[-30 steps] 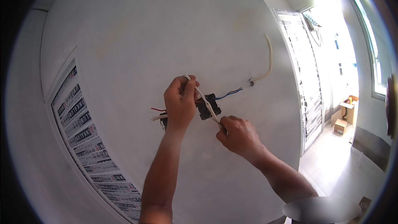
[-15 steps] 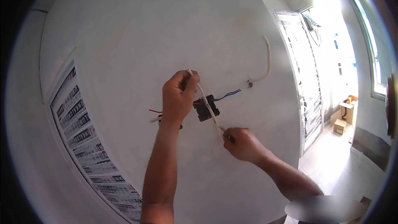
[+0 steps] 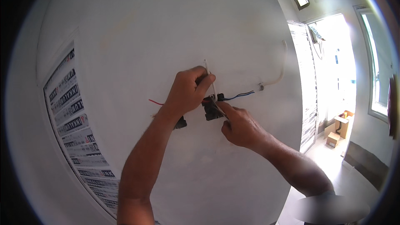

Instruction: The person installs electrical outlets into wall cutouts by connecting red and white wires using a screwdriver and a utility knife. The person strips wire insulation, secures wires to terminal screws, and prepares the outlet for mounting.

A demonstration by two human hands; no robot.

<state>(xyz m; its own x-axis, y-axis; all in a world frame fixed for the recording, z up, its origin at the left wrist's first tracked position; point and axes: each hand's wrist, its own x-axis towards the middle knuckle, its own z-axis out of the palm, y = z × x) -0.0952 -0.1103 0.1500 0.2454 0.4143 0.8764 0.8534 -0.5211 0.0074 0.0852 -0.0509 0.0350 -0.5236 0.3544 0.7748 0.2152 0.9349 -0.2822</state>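
A white cable [image 3: 214, 89] comes out at a black wall box [image 3: 213, 113] and rises from it. My left hand [image 3: 189, 89] pinches this cable a little above the box, and its end sticks up past my fingers. At the box, my right hand [image 3: 246, 128] grips a slim metal tool [image 3: 217, 106], whose tip lies against the lower part of the cable; its exact kind is hard to make out. Blue wires [image 3: 239, 96] reach out to the right of the box. A second black box [image 3: 180, 123] is partly hidden behind my left wrist, with a red wire [image 3: 156, 101] showing beyond it.
Another white cable [image 3: 284, 62] curves out of a small hole [image 3: 261, 86] in the wall on the right. A frame covered in printed film [image 3: 79, 112] stands at left. Past the bright doorway on the right, cardboard boxes [image 3: 333, 138] sit on the floor.
My right hand has moved up and left to the box, bringing the tool to the cable's base. My left hand still pinches the cable, now held more upright. The view has shifted slightly.
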